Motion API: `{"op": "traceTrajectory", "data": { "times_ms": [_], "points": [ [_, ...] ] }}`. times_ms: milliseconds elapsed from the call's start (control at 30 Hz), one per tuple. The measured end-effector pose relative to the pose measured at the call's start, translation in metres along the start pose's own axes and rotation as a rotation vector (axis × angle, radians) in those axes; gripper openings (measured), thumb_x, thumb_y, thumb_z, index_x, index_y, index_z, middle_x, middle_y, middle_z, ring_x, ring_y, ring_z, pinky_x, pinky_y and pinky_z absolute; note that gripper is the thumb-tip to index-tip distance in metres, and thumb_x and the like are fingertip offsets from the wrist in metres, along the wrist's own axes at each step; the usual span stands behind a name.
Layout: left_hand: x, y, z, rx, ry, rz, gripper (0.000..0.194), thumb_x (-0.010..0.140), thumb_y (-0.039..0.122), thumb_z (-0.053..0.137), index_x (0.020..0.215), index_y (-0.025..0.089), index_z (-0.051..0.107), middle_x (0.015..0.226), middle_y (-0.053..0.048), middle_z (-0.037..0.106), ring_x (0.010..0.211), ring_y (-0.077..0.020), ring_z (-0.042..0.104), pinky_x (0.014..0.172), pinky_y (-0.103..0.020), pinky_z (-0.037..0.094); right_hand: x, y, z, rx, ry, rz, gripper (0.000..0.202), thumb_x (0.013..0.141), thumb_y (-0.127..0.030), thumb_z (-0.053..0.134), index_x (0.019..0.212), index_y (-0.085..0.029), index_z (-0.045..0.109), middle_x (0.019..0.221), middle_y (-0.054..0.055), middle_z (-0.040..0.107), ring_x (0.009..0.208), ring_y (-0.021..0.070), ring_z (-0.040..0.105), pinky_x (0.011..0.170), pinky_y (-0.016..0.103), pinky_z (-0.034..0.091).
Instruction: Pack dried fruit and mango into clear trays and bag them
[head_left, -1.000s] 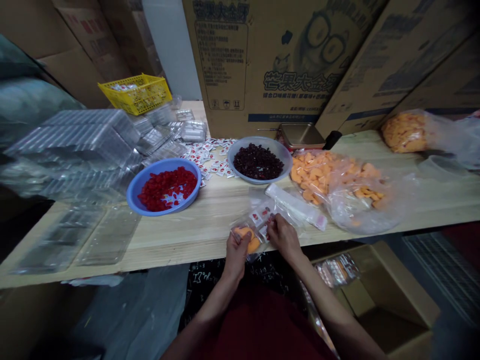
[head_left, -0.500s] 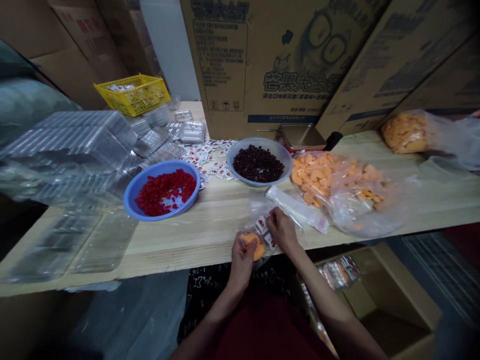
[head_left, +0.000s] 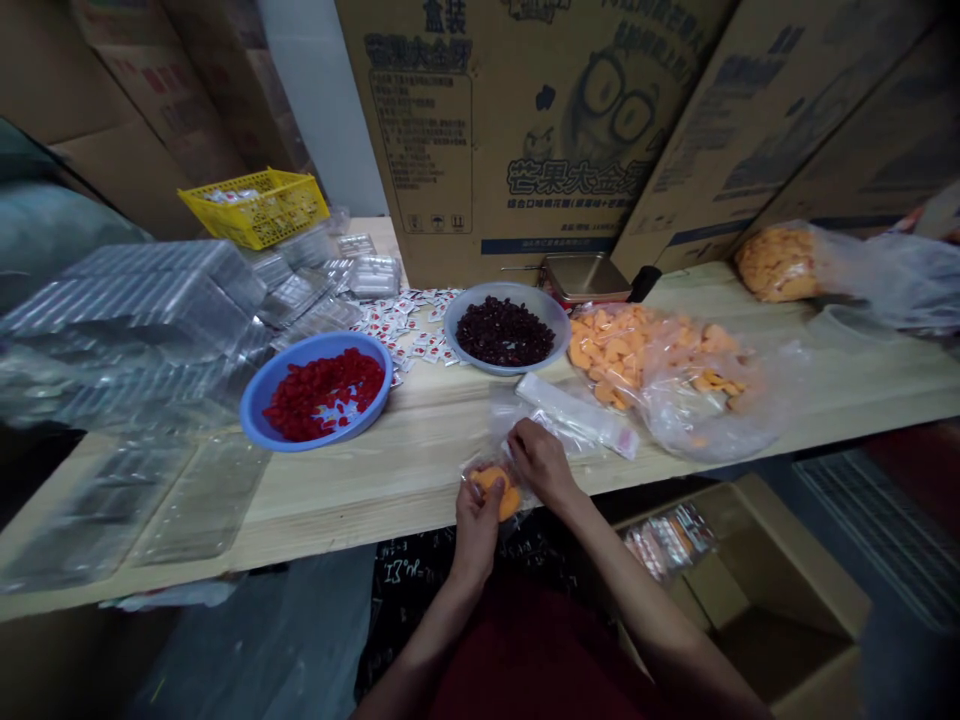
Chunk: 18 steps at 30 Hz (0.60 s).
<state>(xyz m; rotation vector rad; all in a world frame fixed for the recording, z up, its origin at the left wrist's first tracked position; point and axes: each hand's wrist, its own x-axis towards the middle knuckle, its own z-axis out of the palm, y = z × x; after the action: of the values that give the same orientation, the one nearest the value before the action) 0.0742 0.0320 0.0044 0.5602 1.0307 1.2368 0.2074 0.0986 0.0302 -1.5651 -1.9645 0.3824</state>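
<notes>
My left hand (head_left: 478,515) pinches a clear packet with orange pieces (head_left: 498,490) in it, near the table's front edge. Just to the right, my right hand (head_left: 538,455) is closed at the packet's upper side; its fingertips hide what they grip. Beyond my hands lies a stack of clear bags (head_left: 577,415). A pale bowl of dark red pieces (head_left: 556,352) stands behind it, and a blue bowl of bright red pieces (head_left: 259,425) is to the left. Small printed sachets (head_left: 405,328) are scattered between the bowls. A large open bag of orange pieces (head_left: 615,350) lies at the right.
Clear plastic trays (head_left: 150,310) are piled at the left, below a yellow basket (head_left: 259,230). A metal tin (head_left: 585,277) stands at the back against cardboard boxes (head_left: 435,160). Below the table's right front edge is an open carton (head_left: 795,560) with filled packets inside.
My right hand has shifted a little left and closer to the packet's top. The printed sachets seen beside its fingers before are now hidden. The whole view has moved slightly.
</notes>
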Motion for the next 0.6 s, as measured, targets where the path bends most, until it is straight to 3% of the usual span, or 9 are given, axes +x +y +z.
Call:
{"op": "traceTrajectory", "data": {
  "times_ms": [100, 333, 367, 467, 600],
  "points": [
    [-0.003, 0.000, 0.009, 0.005, -0.014, -0.018, 0.040, 0.076, 0.039, 0.076, 0.106, 0.020, 0.059, 0.100, -0.005, 0.070, 0.089, -0.0180, 0.066, 0.082, -0.029, 0.051, -0.005, -0.003, 0.004, -0.009, 0.015, 0.048, 0.018, 0.095, -0.019, 0.041, 0.081, -0.022, 0.051, 0.082, 0.004, 0.060, 0.077, 0.0187, 0.056, 0.069, 0.027, 0.037],
    [0.006, -0.009, 0.012, -0.029, 0.023, 0.048, 0.037, 0.076, 0.041, 0.077, 0.101, 0.019, 0.061, 0.099, -0.005, 0.069, 0.090, -0.0164, 0.063, 0.081, -0.025, 0.049, -0.023, -0.027, 0.012, 0.218, -0.090, 0.015, 0.010, 0.093, -0.019, 0.047, 0.086, -0.021, 0.053, 0.081, 0.002, 0.061, 0.076, 0.0172, 0.058, 0.068, 0.026, 0.041],
    [0.007, -0.010, 0.011, -0.050, 0.017, 0.024, 0.037, 0.076, 0.042, 0.077, 0.100, 0.018, 0.062, 0.100, -0.006, 0.069, 0.090, -0.0167, 0.063, 0.081, -0.026, 0.049, -0.028, -0.026, 0.010, 0.195, -0.094, 0.011, 0.005, 0.093, -0.020, 0.050, 0.092, -0.021, 0.054, 0.087, 0.003, 0.062, 0.081, 0.0184, 0.059, 0.071, 0.027, 0.042],
    [0.006, -0.009, 0.006, -0.161, -0.019, -0.105, 0.036, 0.076, 0.041, 0.078, 0.101, 0.019, 0.064, 0.106, -0.007, 0.070, 0.096, -0.0179, 0.065, 0.089, -0.029, 0.050, -0.045, -0.010, 0.002, 0.030, -0.097, 0.021, 0.014, 0.091, -0.023, 0.056, 0.105, -0.020, 0.055, 0.101, 0.008, 0.061, 0.092, 0.0233, 0.058, 0.078, 0.032, 0.045],
    [-0.002, 0.005, -0.010, -0.174, -0.162, -0.298, 0.035, 0.075, 0.033, 0.079, 0.106, 0.019, 0.069, 0.118, -0.009, 0.069, 0.109, -0.0215, 0.064, 0.098, -0.033, 0.048, -0.069, 0.010, -0.003, -0.088, -0.132, 0.041, 0.009, 0.094, -0.017, 0.048, 0.089, -0.021, 0.055, 0.090, 0.006, 0.059, 0.082, 0.0222, 0.056, 0.073, 0.032, 0.044]
  ]
}}
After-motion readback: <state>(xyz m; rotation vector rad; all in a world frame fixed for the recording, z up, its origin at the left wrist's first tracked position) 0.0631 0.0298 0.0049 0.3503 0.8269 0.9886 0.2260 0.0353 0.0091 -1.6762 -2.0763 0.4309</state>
